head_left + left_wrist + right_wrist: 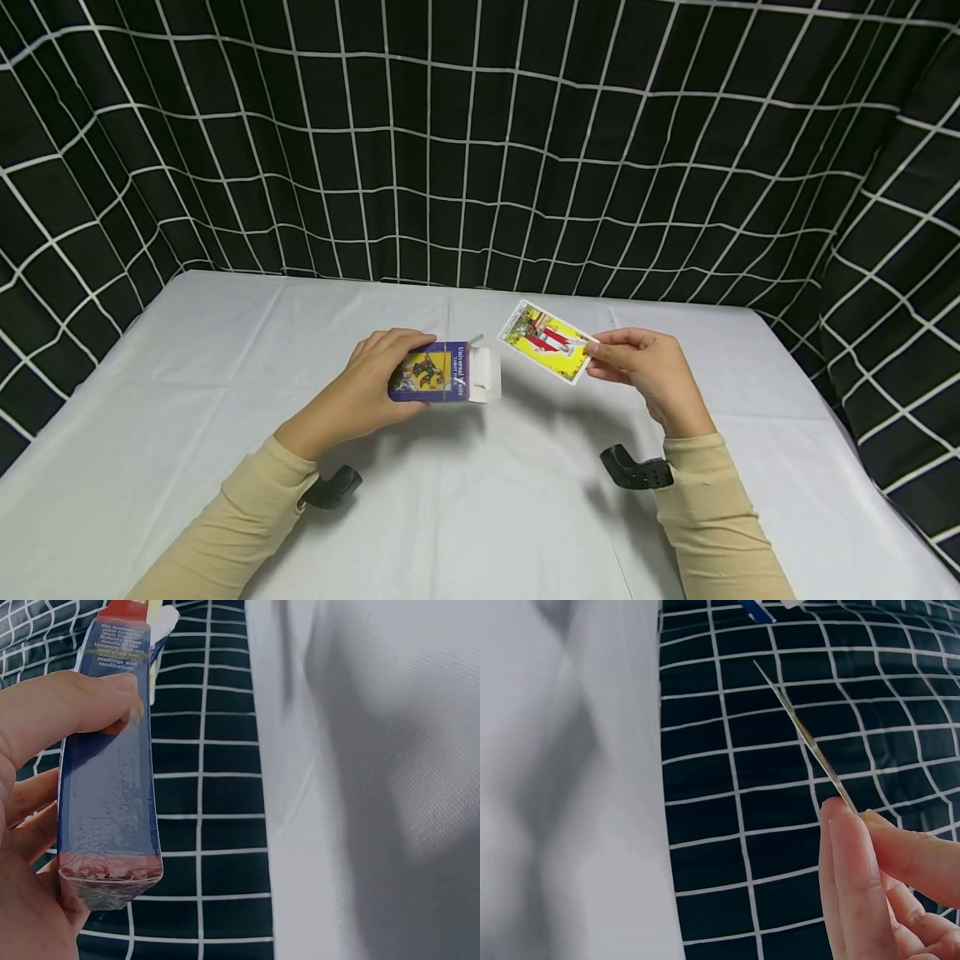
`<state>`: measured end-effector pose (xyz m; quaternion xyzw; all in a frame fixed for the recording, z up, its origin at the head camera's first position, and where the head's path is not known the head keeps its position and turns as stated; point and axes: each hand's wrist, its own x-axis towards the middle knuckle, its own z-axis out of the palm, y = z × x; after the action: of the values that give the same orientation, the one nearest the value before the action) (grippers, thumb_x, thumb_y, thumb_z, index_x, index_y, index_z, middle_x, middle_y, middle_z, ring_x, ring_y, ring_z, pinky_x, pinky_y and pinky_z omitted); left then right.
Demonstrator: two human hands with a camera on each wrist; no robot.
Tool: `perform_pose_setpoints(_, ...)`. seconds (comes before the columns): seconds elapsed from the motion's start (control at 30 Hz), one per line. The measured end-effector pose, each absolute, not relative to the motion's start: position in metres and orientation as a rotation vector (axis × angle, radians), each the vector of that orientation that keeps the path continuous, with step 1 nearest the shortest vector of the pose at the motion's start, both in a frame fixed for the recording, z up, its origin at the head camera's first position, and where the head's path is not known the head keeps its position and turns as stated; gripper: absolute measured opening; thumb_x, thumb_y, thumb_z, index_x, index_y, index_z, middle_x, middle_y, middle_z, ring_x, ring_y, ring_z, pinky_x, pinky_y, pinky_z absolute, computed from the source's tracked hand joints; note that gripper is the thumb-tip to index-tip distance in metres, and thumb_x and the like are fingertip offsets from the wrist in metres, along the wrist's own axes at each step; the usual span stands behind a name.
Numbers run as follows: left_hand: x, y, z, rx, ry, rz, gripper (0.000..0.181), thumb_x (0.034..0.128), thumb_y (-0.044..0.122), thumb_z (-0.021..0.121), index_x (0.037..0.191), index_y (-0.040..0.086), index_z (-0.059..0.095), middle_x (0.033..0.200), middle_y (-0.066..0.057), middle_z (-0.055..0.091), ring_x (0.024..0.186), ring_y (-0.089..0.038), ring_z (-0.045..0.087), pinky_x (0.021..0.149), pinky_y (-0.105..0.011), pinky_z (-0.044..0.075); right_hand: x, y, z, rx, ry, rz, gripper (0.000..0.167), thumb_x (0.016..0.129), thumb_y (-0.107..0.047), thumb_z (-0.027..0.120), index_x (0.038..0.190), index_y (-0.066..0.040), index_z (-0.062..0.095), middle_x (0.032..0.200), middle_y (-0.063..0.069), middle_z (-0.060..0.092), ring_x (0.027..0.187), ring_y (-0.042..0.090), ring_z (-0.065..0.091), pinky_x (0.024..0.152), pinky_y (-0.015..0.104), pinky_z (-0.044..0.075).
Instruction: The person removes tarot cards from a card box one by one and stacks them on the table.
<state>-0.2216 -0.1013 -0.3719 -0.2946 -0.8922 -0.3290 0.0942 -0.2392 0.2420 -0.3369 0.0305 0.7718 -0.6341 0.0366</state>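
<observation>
My left hand [366, 382] grips a blue tarot card box [427, 373] above the table, thumb on one side and fingers on the other. Its white end flap [487, 375] stands open toward the right. In the left wrist view the thumb presses on the narrow printed side of the box [109, 795]. My right hand [651, 371] pinches a yellow-faced tarot card [543, 340] by its lower right corner, picture upward. Seen edge-on in the right wrist view, the card [810, 742] looks thin; whether several lie together cannot be told. A small gap separates card and box.
A white cloth [525, 517] covers the table under both hands. Black curtains with a white grid [480, 150] surround it at the back and sides. Each wrist carries a black camera mount, like the one by the right sleeve [636, 471].
</observation>
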Motion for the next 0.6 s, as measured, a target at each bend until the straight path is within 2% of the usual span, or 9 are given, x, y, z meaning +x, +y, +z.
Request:
perform_pose_setpoints(0.13, -0.221, -0.101, -0.371, -0.873, -2.65, -0.976, 0.077, 0.0749, 0.016, 0.085, 0.142, 0.006, 0.049, 0.139, -0.011, 0.054, 0.124, -0.03, 0.047, 0.106, -0.051, 0.034, -0.241, 0.243, -0.341, 0.09, 2.316, -1.978, 0.031, 0.091, -0.003, 0.068, 0.112, 0.016, 0.057, 0.079, -0.003, 0.069, 0.068, 0.005, 0.071, 0.071, 0.024, 0.06)
perform_pose_setpoints(0.6, -0.221, -0.101, -0.372, -0.874, -2.653, -0.965, 0.077, 0.075, 0.017, 0.084, 0.142, 0.007, 0.049, 0.14, -0.011, 0.054, 0.124, -0.03, 0.047, 0.106, -0.05, 0.035, -0.248, 0.243, -0.354, 0.134, 2.208, -1.984, 0.031, 0.091, 0.001, 0.065, 0.114, 0.018, 0.054, 0.078, -0.001, 0.07, 0.07, 0.006, 0.072, 0.072, 0.024, 0.06)
